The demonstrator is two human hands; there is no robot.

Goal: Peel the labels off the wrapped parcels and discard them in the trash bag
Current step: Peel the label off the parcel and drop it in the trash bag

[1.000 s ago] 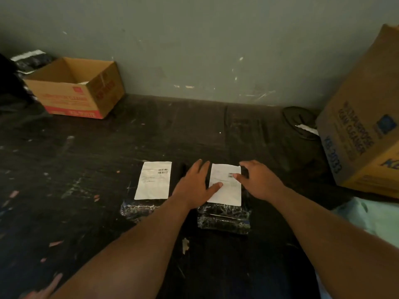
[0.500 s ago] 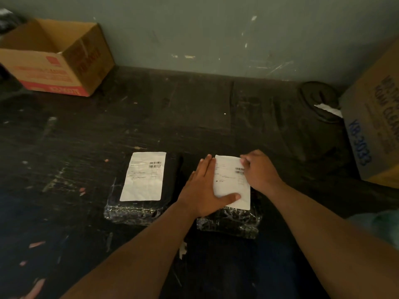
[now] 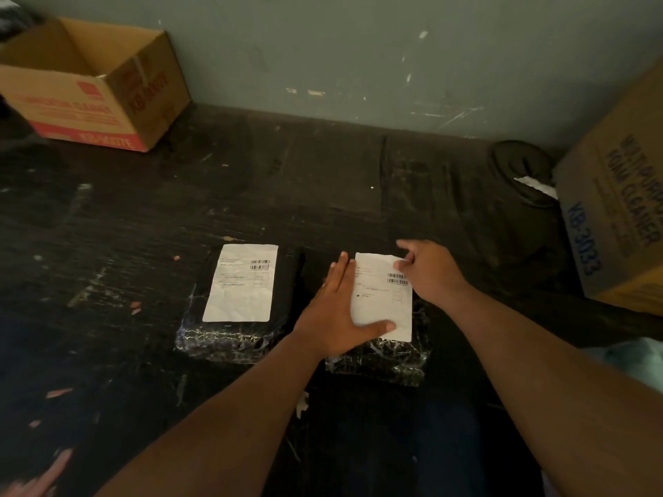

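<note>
At frame centre, the flat left hand (image 3: 332,313) pins the black film-wrapped parcel (image 3: 380,353); the right hand (image 3: 428,272) pinches its thin white paper label (image 3: 382,297) at the upper-right corner. It looks flimsy and tearable.

Two black parcels (image 3: 247,303) in glinting clear wrap are bearing white labels (image 3: 241,283) with black barcodes on a scuffed black bench (image 3: 107,245), while a tan cardboard box (image 3: 89,87) is showing red print against a grey-green wall (image 3: 358,48).
</note>
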